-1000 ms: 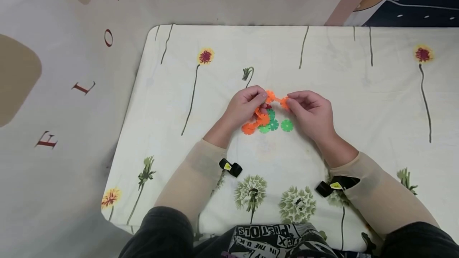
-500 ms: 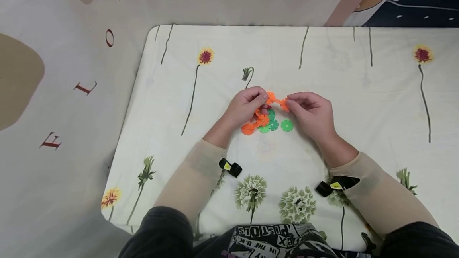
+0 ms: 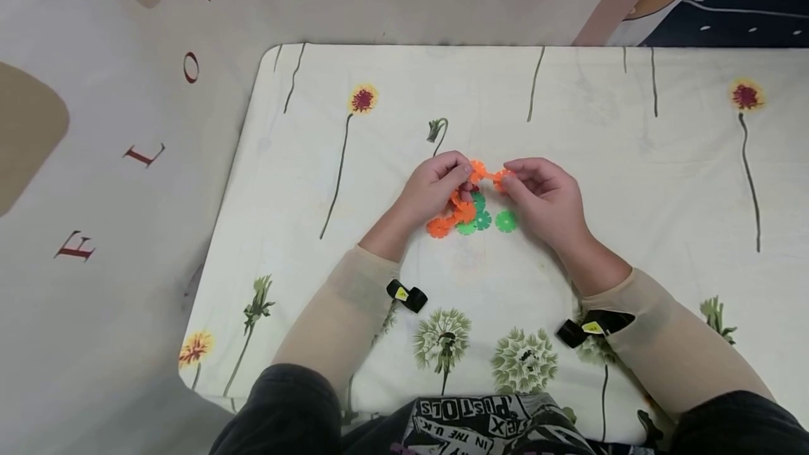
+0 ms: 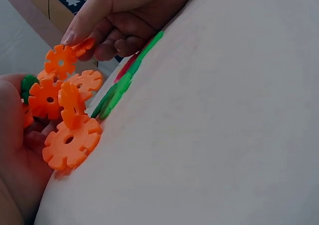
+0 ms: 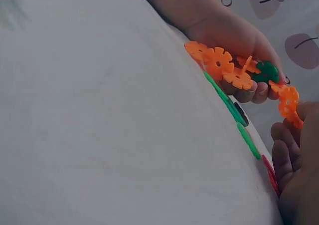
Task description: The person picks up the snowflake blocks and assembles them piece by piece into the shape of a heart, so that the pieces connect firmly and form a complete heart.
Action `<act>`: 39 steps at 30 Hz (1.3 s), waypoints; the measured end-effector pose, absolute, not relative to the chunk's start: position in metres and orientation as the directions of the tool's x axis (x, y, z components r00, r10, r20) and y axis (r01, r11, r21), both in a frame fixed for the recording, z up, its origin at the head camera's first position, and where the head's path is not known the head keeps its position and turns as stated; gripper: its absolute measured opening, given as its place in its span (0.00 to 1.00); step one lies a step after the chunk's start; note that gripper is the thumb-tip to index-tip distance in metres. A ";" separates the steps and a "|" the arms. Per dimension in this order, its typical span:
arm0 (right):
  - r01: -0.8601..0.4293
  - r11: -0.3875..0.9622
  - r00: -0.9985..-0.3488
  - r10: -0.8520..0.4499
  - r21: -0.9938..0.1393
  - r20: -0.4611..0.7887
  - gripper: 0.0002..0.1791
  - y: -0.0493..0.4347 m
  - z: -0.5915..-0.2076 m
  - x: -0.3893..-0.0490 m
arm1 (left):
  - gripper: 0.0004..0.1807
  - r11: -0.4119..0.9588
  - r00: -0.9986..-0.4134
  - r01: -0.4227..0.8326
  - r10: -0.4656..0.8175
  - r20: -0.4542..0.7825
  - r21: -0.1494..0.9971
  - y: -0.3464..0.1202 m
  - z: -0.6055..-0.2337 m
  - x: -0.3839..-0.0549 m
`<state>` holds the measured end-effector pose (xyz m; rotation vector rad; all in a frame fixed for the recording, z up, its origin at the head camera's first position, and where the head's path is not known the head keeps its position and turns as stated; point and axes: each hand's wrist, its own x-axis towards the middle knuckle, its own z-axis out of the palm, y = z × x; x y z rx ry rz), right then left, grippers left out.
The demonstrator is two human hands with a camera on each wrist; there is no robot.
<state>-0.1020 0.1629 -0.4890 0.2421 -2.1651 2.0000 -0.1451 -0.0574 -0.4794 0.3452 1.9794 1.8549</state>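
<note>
Right hand (image 3: 546, 195): we see thumb and forefinger pinching an orange flower-notched plastic disc (image 3: 501, 180).
Left hand (image 3: 432, 185): its fingers curl round a chain of orange notched plastic discs (image 3: 464, 212), with a dark green notched plastic disc (image 5: 265, 72) among them; whether that one is linked in, we cannot tell.
Orange chain: it spans from hand to hand, its other end hanging low on the person's side of the left fingers.
Slot joint: we judge the step to be fitting the end disc onto its neighbour; how deep the slots sit is too small for us to tell.
Next move: it likely calls for us to keep the left hold steady and push the notches together squarely.
Loose discs: green plastic discs (image 3: 482, 220) lie beside the chain's low end, a bright green notched disc (image 3: 505, 221) near the right hand, and a red plastic disc (image 5: 270, 174) partly hidden.
Tabletop edges: the white flower-printed tabletop (image 3: 632, 174) has its left and far edges well apart from both hands; dark printed clothing (image 3: 493, 427) covers part of the near one.
Room rightward: we have printed cloth running out of view.
</note>
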 end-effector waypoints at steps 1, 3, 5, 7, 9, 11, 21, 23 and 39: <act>-0.235 0.080 -0.972 -0.002 -0.969 0.235 0.13 0.163 -0.489 -0.102 | 0.11 0.074 -0.892 -0.104 0.433 -0.126 0.992 -0.057 -0.479 -0.145; -0.221 0.081 -0.975 -0.015 -0.972 0.220 0.17 0.162 -0.489 -0.102 | 0.11 0.044 -0.901 -0.119 0.415 -0.126 0.992 -0.057 -0.480 -0.146; -0.214 0.092 -0.977 -0.025 -0.973 0.212 0.18 0.162 -0.490 -0.102 | 0.12 0.007 -0.907 -0.142 0.401 -0.133 0.990 -0.058 -0.480 -0.147; -0.214 0.095 -0.977 -0.036 -0.972 0.211 0.19 0.161 -0.490 -0.101 | 0.12 -0.037 -0.912 -0.158 0.387 -0.132 0.987 -0.058 -0.480 -0.148; -0.218 0.104 -0.976 -0.054 -0.970 0.213 0.17 0.161 -0.489 -0.101 | 0.12 -0.082 -0.917 -0.180 0.374 -0.137 0.980 -0.058 -0.481 -0.149; -0.236 0.129 -0.971 -0.083 -0.963 0.226 0.14 0.161 -0.489 -0.100 | 0.12 -0.129 -0.922 -0.216 0.353 -0.158 0.968 -0.059 -0.482 -0.151; -0.611 0.258 -0.730 -0.550 -0.748 0.407 0.13 0.163 -0.495 -0.101 | 0.13 -0.219 -0.927 -0.277 0.315 -0.201 0.935 -0.062 -0.482 -0.153; -0.648 0.292 -0.683 -0.631 -0.704 0.367 0.18 0.163 -0.495 -0.101 | 0.13 -0.222 -0.926 -0.281 0.317 -0.203 0.934 -0.062 -0.482 -0.153; -0.642 0.353 -0.687 -0.659 -0.681 0.307 0.12 0.163 -0.496 -0.101 | 0.12 -0.220 -0.919 -0.275 0.345 -0.189 0.936 -0.061 -0.482 -0.152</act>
